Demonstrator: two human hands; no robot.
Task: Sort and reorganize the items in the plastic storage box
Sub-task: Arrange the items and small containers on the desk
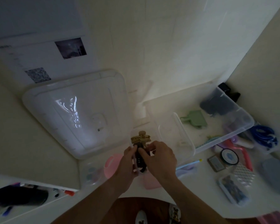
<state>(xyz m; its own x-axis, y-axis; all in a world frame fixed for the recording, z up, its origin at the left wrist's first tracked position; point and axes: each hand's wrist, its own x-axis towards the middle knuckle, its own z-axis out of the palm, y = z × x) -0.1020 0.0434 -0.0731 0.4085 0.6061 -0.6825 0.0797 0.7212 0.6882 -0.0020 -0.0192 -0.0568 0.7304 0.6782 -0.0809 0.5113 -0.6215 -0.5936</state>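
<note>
My left hand (128, 160) grips a small clear container (137, 168) from its left side. Inside it stand a gold hair claw clip (140, 139) and a black clip (140, 159). My right hand (158, 156) pinches the black clip with fingers curled over the container's top. To the right lies the large clear plastic storage box (242, 126), open, holding a green dustpan (195, 119), dark fabric (217, 105) and a narrow clear tray (176, 139). Its white lid (74, 110) lies upside down to the left.
A pink object (111, 164) lies under my hands. Right of the box are a blue cable coil (263, 136), a round tape reel (229, 156), a pink hanger (246, 157), a grey pad (275, 175) and a small tin (233, 189). A drawer with pens (23, 196) is at lower left.
</note>
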